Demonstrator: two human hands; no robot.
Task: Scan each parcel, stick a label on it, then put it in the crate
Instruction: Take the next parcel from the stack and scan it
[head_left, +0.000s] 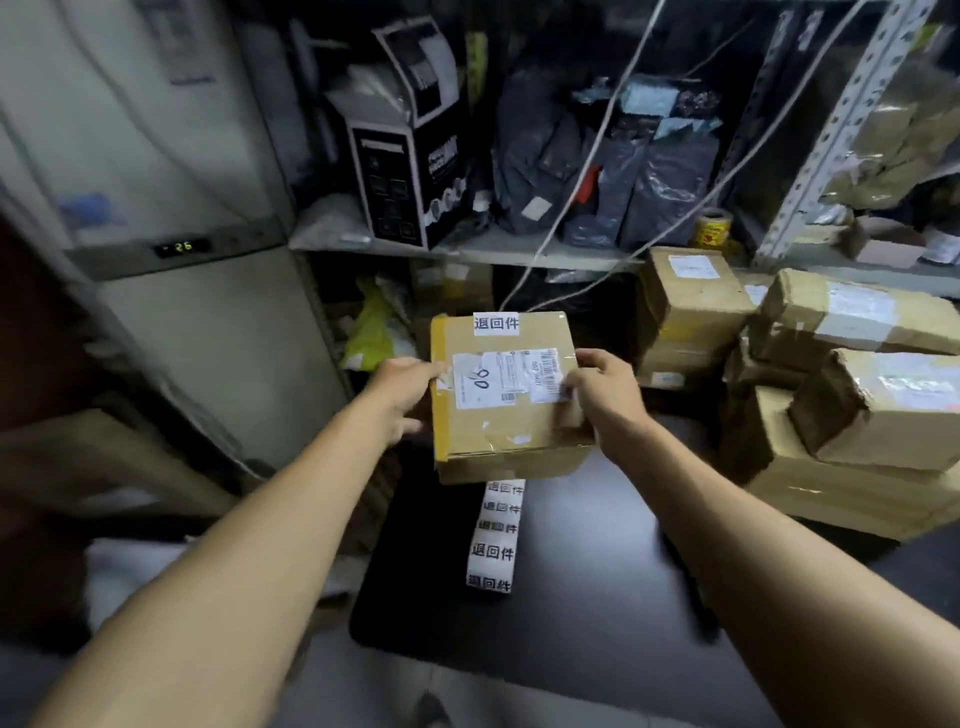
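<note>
I hold a brown cardboard parcel (506, 415) in the air between both hands, above a dark table (571, 597). On its top sit a shipping label marked "06" and, at the far edge, a white sticker (496, 323) with black characters. My left hand (402, 389) grips the parcel's left side, thumb on top. My right hand (602, 389) grips the right side, thumb on the shipping label. A strip of the same white stickers (496, 535) lies on the table under the parcel. No scanner or crate is in view.
Several taped cardboard parcels (852, 395) are stacked on the right of the table. A shelf (467, 249) behind holds a black-and-white box, grey mailer bags and a yellow tape roll (712, 228). A grey cabinet (197, 312) stands at the left. White cables hang down.
</note>
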